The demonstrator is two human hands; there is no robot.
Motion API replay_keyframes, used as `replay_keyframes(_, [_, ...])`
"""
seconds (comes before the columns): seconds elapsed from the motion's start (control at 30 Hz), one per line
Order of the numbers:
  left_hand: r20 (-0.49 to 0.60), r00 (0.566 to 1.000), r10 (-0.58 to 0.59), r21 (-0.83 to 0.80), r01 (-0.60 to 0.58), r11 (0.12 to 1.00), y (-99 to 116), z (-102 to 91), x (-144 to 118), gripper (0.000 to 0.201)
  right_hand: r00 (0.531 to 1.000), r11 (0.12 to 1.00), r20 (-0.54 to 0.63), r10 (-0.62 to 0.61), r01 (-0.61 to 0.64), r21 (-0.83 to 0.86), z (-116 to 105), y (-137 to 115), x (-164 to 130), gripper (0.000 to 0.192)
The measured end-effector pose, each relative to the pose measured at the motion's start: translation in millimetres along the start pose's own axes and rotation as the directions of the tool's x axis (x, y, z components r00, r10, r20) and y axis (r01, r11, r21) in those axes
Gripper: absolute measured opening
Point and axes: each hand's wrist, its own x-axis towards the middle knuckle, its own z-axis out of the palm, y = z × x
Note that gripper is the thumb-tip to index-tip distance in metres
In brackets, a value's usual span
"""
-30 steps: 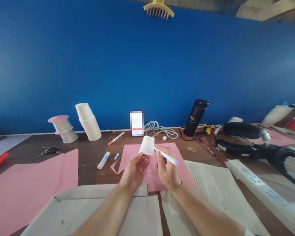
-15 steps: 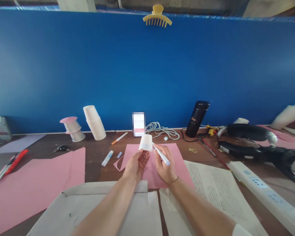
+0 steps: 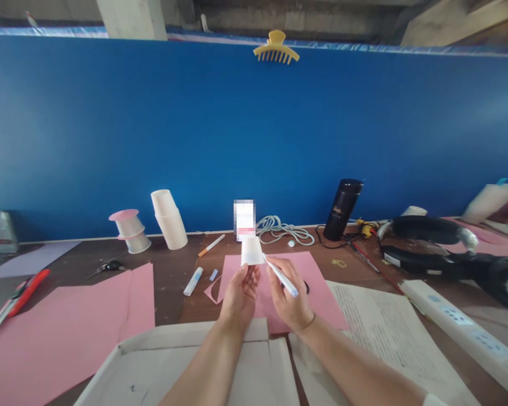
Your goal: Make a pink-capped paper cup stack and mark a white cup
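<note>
Nearest the camera lies a flattened off-white cardboard box (image 3: pixel 186 366), with a printed paper sheet (image 3: pixel 385 338) to its right. Both forearms reach over them. The left hand (image 3: pixel 239 293) is closed in a narrow pinch, its fingertips (image 3: pixel 250 272) gripping the lower rim of a small white paper cup (image 3: pixel 251 251) held upside down above the table. The right hand (image 3: pixel 290 296) is curled around a white marker pen with a pale blue end (image 3: pixel 281 276), holding it slantwise with its tip touching the cup's lower right edge. Under the hands a pink paper sheet (image 3: pixel 313 282) lies on the brown wooden table (image 3: pixel 169 282), and a larger pink sheet (image 3: pixel 68 321) lies well apart to the left. Just left of the hands rest a white glue stick (image 3: pixel 193 281) and its small blue cap (image 3: pixel 213 274). Farther back stand a leaning stack of white paper cups (image 3: pixel 169 220), a pink-topped pair of cups (image 3: pixel 129 231), a black flask (image 3: pixel 342 210) and a coiled white cable (image 3: pixel 281 228), all against the blue wall (image 3: pixel 254 124).
</note>
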Motion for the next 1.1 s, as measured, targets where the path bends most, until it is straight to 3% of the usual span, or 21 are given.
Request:
replay_keyframes(0.27, [-0.067, 0.998, 0.01, -0.014, -0.011, 1.0, 0, -1.6, 5, 0.009, 0.993, 0.992, -0.003, 0.115, -0.114, 0.048, -2, -5, 11, 0.022])
replay_keyframes(0.4, [-0.035, 0.999, 0.011, -0.025, -0.012, 1.0, -3, -3.7, 8, 0.007, 0.978, 0.97, 0.009, 0.208, -0.207, 0.13, -4, -7, 25, 0.022])
replay_keyframes(0.47, [-0.023, 1.0, 0.014, -0.03, -0.015, 0.999, -3, -4.0, 7, 0.007, 0.949, 0.929, -0.034, 0.313, -0.299, 0.218, -2, -9, 34, 0.024])
replay_keyframes(0.53, [-0.021, 1.0, 0.013, -0.034, -0.013, 0.999, -2, -3.6, 6, 0.008, 0.887, 0.86, -0.081, 0.454, -0.413, 0.299, 2, -11, 40, 0.028])
replay_keyframes(0.6, [-0.024, 1.0, 0.01, -0.039, -0.011, 0.999, -2, -2.9, 5, 0.008, 0.856, 0.828, -0.109, 0.505, -0.445, 0.341, 6, -12, 38, 0.031])
replay_keyframes(0.87, [0.029, 0.999, 0.015, -0.033, -0.014, 0.999, -2, -6.0, 6, 0.008, 0.979, 0.967, -0.049, 0.198, -0.187, 0.171, 19, -4, -3, 0.022])
replay_keyframes(1.0, [0.011, 1.0, 0.012, -0.017, -0.012, 1.0, -3, -7.9, 7, 0.009, 0.998, 0.993, -0.025, 0.052, -0.049, 0.104, 20, 0, -2, 0.024])
replay_keyframes(1.1, [0.003, 1.0, 0.008, -0.005, -0.008, 1.0, -4, -8.5, 8, 0.009, 0.999, 0.996, -0.018, 0.041, -0.039, 0.083, 19, 4, -1, 0.024])
